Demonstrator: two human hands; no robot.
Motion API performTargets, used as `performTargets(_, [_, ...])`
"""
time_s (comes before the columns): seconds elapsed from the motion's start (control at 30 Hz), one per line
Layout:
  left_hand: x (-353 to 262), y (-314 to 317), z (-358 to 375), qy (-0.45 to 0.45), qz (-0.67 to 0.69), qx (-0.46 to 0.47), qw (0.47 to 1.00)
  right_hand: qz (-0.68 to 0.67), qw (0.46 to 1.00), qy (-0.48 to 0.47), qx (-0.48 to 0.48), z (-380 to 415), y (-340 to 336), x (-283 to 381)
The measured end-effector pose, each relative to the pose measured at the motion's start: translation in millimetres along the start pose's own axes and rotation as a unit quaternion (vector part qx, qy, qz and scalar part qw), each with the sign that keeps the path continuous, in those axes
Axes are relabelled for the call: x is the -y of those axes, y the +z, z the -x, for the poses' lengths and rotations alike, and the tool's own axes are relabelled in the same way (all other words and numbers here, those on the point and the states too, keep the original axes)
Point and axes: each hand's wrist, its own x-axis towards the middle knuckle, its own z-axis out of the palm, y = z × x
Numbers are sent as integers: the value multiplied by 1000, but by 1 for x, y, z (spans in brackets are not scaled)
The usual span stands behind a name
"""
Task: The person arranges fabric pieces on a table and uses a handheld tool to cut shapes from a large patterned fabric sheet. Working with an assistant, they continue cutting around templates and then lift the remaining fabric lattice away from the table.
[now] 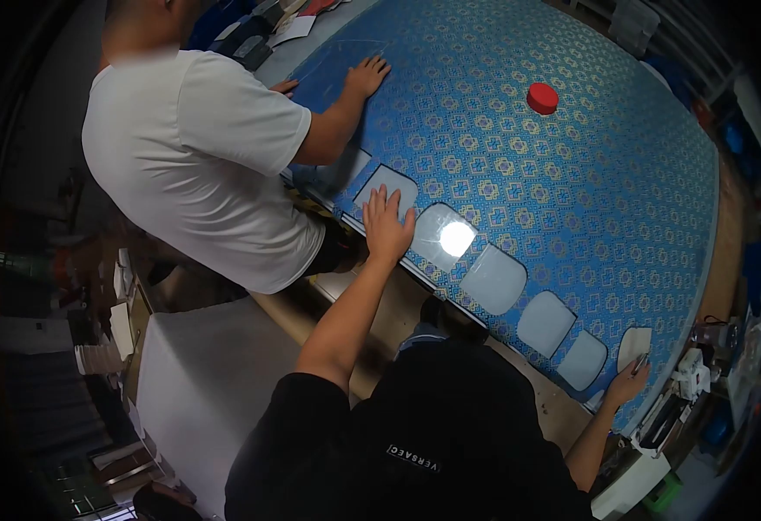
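Blue patterned fabric (563, 174) covers a large table. Along its near edge lie several pale, rounded pocket-shaped pieces, among them a shiny one (437, 239), a grey one (495, 280) and another (547, 325). My left hand (387, 227) rests with fingers spread on the pale piece (398, 181) at the left of this row. At the right end, my right hand (628, 380) is closed round a small, slim tool (639, 365), just below a cream piece (634, 346). What kind of tool it is cannot be made out.
A co-worker in a white shirt (189, 156) leans over the table at the left, hands on the fabric near a clear sheet. A red round object (542, 98) sits on the fabric. Boxes and tools crowd the right edge; a white-covered surface (198, 373) stands lower left.
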Motion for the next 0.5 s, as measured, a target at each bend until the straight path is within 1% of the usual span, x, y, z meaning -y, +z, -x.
performTargets(0.07, [2,-3,0,-4,31,-8,999,-11,1000,12,-3,1,-2,3])
performTargets(0.2, [1,-6,1,-13,46,-15,999,-8,999,34,5,0,-6,8])
performTargets(0.27, [2,-5,0,-18,59,-20,998,-31,998,48,-18,1,-7,12])
performTargets(0.4, [6,-2,0,-14,64,-27,997,-20,999,32,-14,-1,-9,13])
performTargets(0.5, [6,-2,0,-13,71,-22,997,-38,998,50,-7,-2,-12,18])
